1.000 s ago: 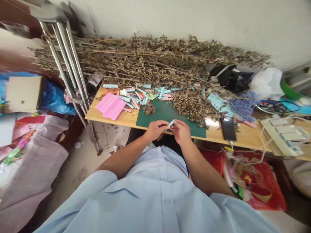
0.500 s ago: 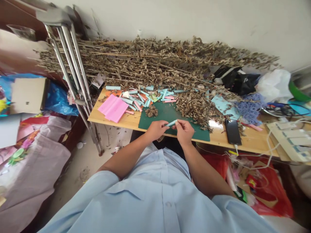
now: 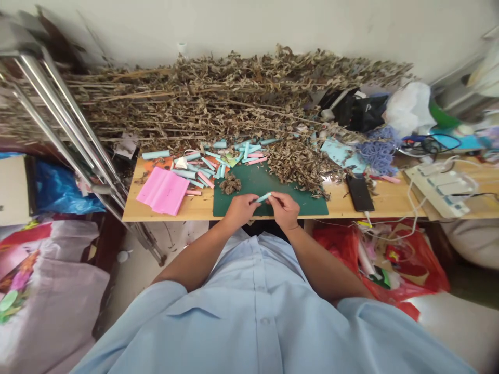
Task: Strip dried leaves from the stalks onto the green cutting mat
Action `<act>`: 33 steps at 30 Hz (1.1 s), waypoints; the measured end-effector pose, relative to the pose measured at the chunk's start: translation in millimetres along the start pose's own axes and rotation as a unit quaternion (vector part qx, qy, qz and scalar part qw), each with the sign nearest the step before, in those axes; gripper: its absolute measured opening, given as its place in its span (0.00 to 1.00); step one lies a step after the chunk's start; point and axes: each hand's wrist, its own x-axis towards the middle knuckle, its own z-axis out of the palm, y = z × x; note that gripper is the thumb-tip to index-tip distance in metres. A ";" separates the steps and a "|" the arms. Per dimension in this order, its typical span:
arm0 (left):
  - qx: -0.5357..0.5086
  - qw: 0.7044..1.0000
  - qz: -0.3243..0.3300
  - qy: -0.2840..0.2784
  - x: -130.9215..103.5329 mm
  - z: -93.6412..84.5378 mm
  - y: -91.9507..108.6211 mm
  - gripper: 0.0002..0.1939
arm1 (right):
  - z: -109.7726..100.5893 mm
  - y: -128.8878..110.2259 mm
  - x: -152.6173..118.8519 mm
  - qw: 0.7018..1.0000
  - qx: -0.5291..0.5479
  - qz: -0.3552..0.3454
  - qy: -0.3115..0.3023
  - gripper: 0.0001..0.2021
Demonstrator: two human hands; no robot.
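Observation:
Between my two hands is a light-blue paper roll, held slightly tilted over the front of the green mat. My left hand is closed on its left end, and my right hand pinches the right end. Just beyond my left hand a small clump of dried, crumbled plant matter rests on the mat. A heap of dried leaves spreads across the mat's right side. Several blue and pink paper rolls lie in a loose pile at the back left, beside pink paper sheets.
Long dried plant stalks cover the back of the table against the wall. On the right are a black phone on a cable, purple yarn and a white power strip. Metal crutches lean at the left.
The view has turned to the right, so the table and crutches appear shifted left. Both hands keep hold of the blue paper roll over the mat.

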 end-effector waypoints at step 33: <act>-0.005 1.000 -0.013 0.026 -4.1 -0.8 3.1 0.11 | -18.5 -7.1 20.1 0.970 0.148 0.121 -0.150 0.10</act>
